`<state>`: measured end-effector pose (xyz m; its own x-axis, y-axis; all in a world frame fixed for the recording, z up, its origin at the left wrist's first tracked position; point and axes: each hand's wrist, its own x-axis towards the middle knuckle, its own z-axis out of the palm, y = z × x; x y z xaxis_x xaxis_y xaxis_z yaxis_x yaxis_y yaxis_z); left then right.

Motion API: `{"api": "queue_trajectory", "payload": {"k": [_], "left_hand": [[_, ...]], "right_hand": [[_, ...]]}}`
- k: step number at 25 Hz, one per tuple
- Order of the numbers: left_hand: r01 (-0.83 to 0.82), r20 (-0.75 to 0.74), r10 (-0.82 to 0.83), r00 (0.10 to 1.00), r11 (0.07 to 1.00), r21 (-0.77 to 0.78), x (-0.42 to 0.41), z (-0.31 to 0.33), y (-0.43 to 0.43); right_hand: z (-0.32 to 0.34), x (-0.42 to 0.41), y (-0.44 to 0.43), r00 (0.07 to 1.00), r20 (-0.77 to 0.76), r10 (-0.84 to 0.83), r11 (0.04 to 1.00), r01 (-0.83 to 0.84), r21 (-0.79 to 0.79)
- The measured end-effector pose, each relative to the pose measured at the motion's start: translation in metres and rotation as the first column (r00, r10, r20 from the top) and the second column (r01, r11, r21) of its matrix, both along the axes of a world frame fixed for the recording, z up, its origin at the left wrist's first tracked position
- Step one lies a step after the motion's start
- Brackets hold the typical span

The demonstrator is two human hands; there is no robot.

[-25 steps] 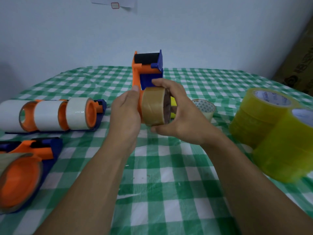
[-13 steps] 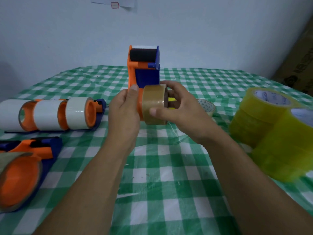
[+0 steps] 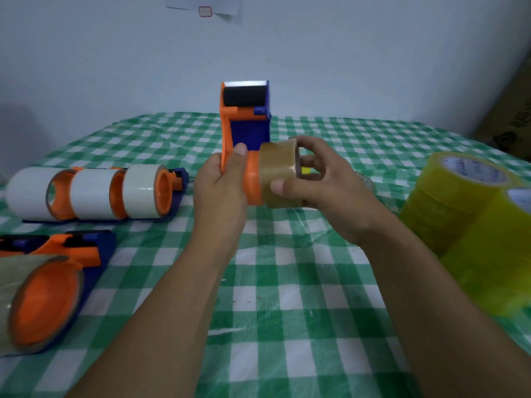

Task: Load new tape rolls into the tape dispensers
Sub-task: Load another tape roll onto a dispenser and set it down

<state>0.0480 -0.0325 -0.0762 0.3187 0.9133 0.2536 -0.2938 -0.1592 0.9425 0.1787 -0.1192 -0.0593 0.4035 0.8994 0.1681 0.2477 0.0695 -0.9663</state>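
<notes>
An orange and blue tape dispenser (image 3: 246,122) stands upright above the middle of the table, gripped at its orange side by my left hand (image 3: 219,191). A brown tape roll (image 3: 278,175) sits partway on the dispenser's orange hub (image 3: 253,182), with a stretch of hub bare to its left. My right hand (image 3: 321,185) holds that roll, thumb on its near rim and fingers over the top and into the core.
A dispenser row with three white rolls (image 3: 94,193) lies at the left. Another loaded dispenser (image 3: 43,294) lies at the near left. Two stacks of yellow tape rolls (image 3: 471,214) stand at the right. A small clear roll (image 3: 366,180) is mostly hidden behind my right hand. Green checked cloth (image 3: 287,311) covers the table.
The dispenser has turned to face me squarely. The brown roll has slid rightward on the orange hub, exposing more hub. My right hand's fingers have shifted into the core.
</notes>
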Motion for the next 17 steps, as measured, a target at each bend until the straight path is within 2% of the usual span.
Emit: {"api": "queue_trajectory", "payload": {"k": [3, 5, 7, 10, 12, 17], "left_hand": [[0.036, 0.051, -0.035, 0.998, 0.999, -0.014, -0.002, 0.002, -0.003], [0.079, 0.072, -0.079, 0.994, 0.997, 0.000, -0.002, 0.003, -0.006], [0.119, 0.088, -0.119, 0.989, 0.993, 0.014, -0.002, 0.003, -0.008], [0.223, 0.099, -0.228, 0.969, 0.973, 0.059, -0.001, 0.002, -0.010], [0.291, 0.096, -0.298, 0.950, 0.953, 0.079, 0.000, 0.000, -0.013], [0.340, 0.082, -0.345, 0.935, 0.938, 0.065, 0.002, -0.002, -0.016]], "right_hand": [[0.005, 0.008, -0.003, 0.997, -0.066, -0.028, 0.990, 0.037, 0.138], [0.008, 0.017, -0.004, 0.987, -0.123, -0.108, 0.985, 0.123, 0.122], [0.010, 0.029, -0.004, 0.961, -0.117, -0.252, 0.965, 0.258, 0.039], [0.006, 0.051, -0.002, 0.867, -0.009, -0.498, 0.867, 0.498, -0.033], [0.002, 0.065, 0.002, 0.809, 0.053, -0.586, 0.808, 0.588, -0.038], [-0.004, 0.093, 0.010, 0.748, 0.242, -0.617, 0.730, 0.660, -0.178]]}}
